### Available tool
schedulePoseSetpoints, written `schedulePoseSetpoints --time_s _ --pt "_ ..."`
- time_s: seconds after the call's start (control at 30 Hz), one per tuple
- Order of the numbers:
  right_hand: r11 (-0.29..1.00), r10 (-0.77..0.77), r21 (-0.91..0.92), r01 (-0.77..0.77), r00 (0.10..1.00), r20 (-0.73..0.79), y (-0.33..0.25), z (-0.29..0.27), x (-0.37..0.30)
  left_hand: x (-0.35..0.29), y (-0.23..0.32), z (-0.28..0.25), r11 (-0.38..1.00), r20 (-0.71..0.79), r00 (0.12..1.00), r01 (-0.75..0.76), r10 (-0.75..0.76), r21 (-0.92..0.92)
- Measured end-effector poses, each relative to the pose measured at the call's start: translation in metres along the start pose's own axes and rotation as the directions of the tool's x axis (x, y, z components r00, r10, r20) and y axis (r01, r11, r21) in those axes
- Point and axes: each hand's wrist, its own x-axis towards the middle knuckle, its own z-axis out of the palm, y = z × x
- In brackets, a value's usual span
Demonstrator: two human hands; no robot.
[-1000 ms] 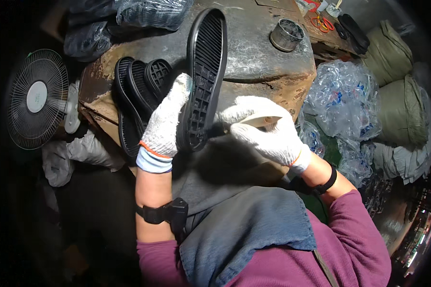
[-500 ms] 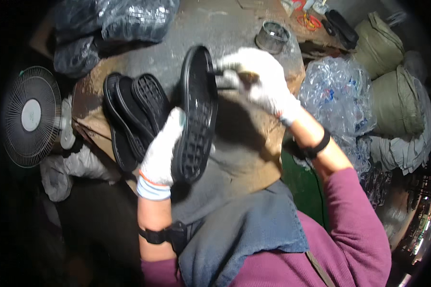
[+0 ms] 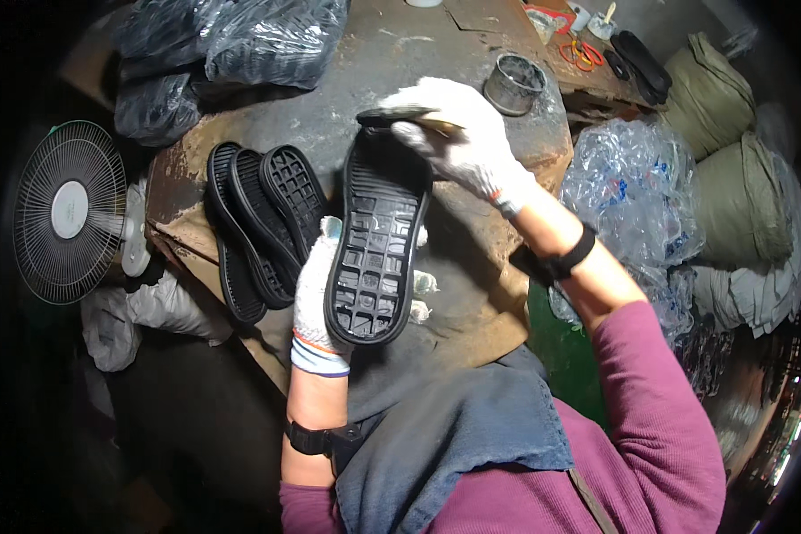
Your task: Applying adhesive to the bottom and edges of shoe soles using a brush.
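A black shoe sole point(image 3: 374, 231) with a gridded inner face stands tilted up before me. My left hand point(image 3: 314, 289), in a white knit glove, grips it from beneath, fingertips showing past its right edge. Over the sole's upper end, my gloved right hand point(image 3: 463, 133) is closed on a brush point(image 3: 392, 117) with a dark head; a bit of its wooden-coloured handle shows between the fingers. The brush head lies across the sole's top rim. Left of my left hand, several more black soles point(image 3: 262, 227) lean together on the worn table point(image 3: 400, 53).
A grimy round tin point(image 3: 513, 84) stands at the table's far right. Black plastic bundles point(image 3: 271, 44) lie at the far left. A fan point(image 3: 69, 209) is left of the table. Clear plastic bags point(image 3: 627, 187) and olive sacks point(image 3: 739, 187) are at right; red-handled scissors point(image 3: 580, 53) lie behind.
The sole has turned its gridded face more toward me. My right hand and the brush have moved left, from beside the sole's right edge onto its upper end.
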Motion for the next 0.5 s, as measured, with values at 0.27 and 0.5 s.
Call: schedulePoseSetpoints --time_s 0.27,0.5 --pt "0.589 0.715 0.453 -0.669 0.693 0.094 -0.018 0.014 -0.054 0.001 -0.014 -0.004 1.000 -0.032 0.999 0.019 -0.019 -0.005" --pt "0.514 0.506 0.634 -0.578 0.801 0.320 -0.059 -0.001 -0.035 -0.016 -0.008 -0.026 0.999 -0.069 0.997 -0.046 0.044 -0.023"
